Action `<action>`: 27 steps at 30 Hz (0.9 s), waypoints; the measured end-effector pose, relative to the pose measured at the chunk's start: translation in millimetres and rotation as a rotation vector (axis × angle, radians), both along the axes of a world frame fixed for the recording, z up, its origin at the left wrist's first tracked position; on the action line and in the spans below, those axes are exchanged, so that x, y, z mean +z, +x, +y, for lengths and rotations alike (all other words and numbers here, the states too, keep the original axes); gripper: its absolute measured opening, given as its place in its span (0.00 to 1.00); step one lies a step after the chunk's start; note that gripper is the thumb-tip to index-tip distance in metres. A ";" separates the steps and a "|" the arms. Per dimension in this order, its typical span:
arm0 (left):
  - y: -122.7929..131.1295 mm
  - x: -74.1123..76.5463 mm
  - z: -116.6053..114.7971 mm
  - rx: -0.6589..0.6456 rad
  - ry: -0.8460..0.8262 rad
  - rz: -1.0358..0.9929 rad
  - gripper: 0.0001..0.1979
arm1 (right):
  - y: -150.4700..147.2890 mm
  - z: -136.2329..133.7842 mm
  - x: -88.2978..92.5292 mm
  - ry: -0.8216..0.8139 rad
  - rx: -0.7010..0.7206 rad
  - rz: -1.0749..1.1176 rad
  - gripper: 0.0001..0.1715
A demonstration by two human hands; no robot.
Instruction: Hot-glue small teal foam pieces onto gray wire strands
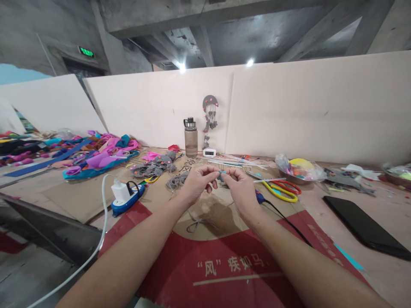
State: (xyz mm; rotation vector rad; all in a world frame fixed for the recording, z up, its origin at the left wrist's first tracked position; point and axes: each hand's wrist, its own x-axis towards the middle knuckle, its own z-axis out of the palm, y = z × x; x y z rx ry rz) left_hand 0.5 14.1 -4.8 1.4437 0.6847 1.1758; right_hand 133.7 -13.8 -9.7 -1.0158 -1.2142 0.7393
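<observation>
A small teal piece is pinched by the left hand and right hand; nearer, open red cardboard is exposed.

The small pinched piece looks teal, though it is mostly hidden. The cardboard is red and tan with tan lettering, the yarn grey, the scissor handles yellow and red, the phone black. The grey ornament carries pink and orange dots; the cloth scraps mix pink, purple and teal.
</observation>
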 end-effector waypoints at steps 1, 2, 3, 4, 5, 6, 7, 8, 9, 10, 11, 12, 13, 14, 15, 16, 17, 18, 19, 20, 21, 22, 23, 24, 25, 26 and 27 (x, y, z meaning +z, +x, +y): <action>0.1 0.5 -0.6 0.002 0.013 0.007 0.13 | 0.2 0.2 -0.8 0.003 -0.004 -0.014 0.10; 0.3 0.9 -1.3 0.006 0.033 0.020 0.13 | 0.5 0.3 -1.5 0.005 -0.008 -0.026 0.10; 0.5 1.4 -2.0 0.014 0.056 0.039 0.13 | 0.7 0.4 -2.1 0.007 -0.015 -0.038 0.10; 0.5 1.8 -2.8 0.027 0.079 0.063 0.13 | 0.9 0.2 -2.5 0.011 -0.023 -0.052 0.10; 0.5 2.4 -3.7 0.045 0.102 0.091 0.13 | 0.9 -0.1 -2.7 0.016 -0.034 -0.068 0.10; 0.4 3.1 -4.7 0.067 0.126 0.117 0.13 | 0.8 -0.8 -2.7 0.023 -0.045 -0.088 0.10; 0.2 4.0 -5.6 0.089 0.150 0.139 0.12 | 0.6 -1.6 -2.3 0.030 -0.055 -0.111 0.10; -0.2 4.8 -6.5 0.110 0.171 0.155 0.12 | 0.2 -2.8 -1.7 0.038 -0.066 -0.137 0.09; -0.6 5.6 -7.1 0.127 0.188 0.164 0.11 | -0.4 -4.1 -0.9 0.045 -0.076 -0.164 0.09; -1.0 6.2 -7.3 0.136 0.197 0.166 0.10 | -1.0 -5.5 0.1 0.053 -0.086 -0.191 0.09; -1.4 6.5 -7.0 0.135 0.193 0.158 0.10 | -1.7 -6.8 1.1 0.060 -0.095 -0.216 0.08; -1.8 6.5 -6.3 0.124 0.174 0.140 0.09 | -2.3 -7.8 2.0 0.065 -0.105 -0.236 0.08; -2.2 6.2 -5.1 0.104 0.140 0.113 0.09 | -2.8 -8.5 2.6 0.068 -0.113 -0.250 0.08; -2.6 5.6 -3.6 0.076 0.096 0.080 0.09 | -3.1 -8.7 2.9 0.067 -0.114 -0.254 0.08; -2.9 4.8 -2.0 0.043 0.047 0.046 0.09 | -3.0 -8.3 2.7 0.062 -0.110 -0.247 0.08; -3.1 4.1 -0.4 0.008 -0.001 0.017 0.10 | -2.7 -7.3 2.0 0.056 -0.099 -0.230 0.08; -3.2 3.5 1.0 -0.025 -0.043 -0.006 0.10 | -2.0 -5.9 1.0 0.049 -0.086 -0.208 0.08; -3.1 3.1 2.0 -0.055 -0.077 -0.023 0.11 | -1.0 -4.1 -0.4 0.042 -0.072 -0.182 0.09; -2.9 2.9 2.6 -0.079 -0.103 -0.037 0.12 | 0.2 -2.1 -1.9 0.034 -0.063 -0.154 0.09; -2.5 2.8 2.8 -0.097 -0.123 -0.052 0.13 | 1.4 -0.1 -3.5 0.026 -0.059 -0.126 0.10; -1.9 2.8 2.6 -0.110 -0.143 -0.069 0.14 | 2.6 1.8 -5.0 0.019 -0.059 -0.098 0.11; -1.1 2.7 2.2 -0.121 -0.162 -0.089 0.15 | 3.5 3.4 -6.4 0.013 -0.058 -0.073 0.11; -0.2 2.5 1.7 -0.128 -0.181 -0.108 0.15 | 4.2 4.7 -7.6 0.009 -0.055 -0.052 0.12; 0.7 2.0 1.2 -0.130 -0.201 -0.126 0.16 | 4.6 5.6 -8.5 0.008 -0.052 -0.037 0.12; 1.6 1.2 0.8 -0.130 -0.220 -0.142 0.16 | 4.5 6.2 -9.2 0.008 -0.047 -0.031 0.13; 2.3 0.3 0.6 -0.127 -0.238 -0.154 0.16 | 4.2 6.4 -9.6 0.009 -0.038 -0.030 0.13; 2.9 -0.6 0.6 -0.121 -0.252 -0.166 0.16 | 3.5 6.4 -9.8 0.010 -0.029 -0.031 0.13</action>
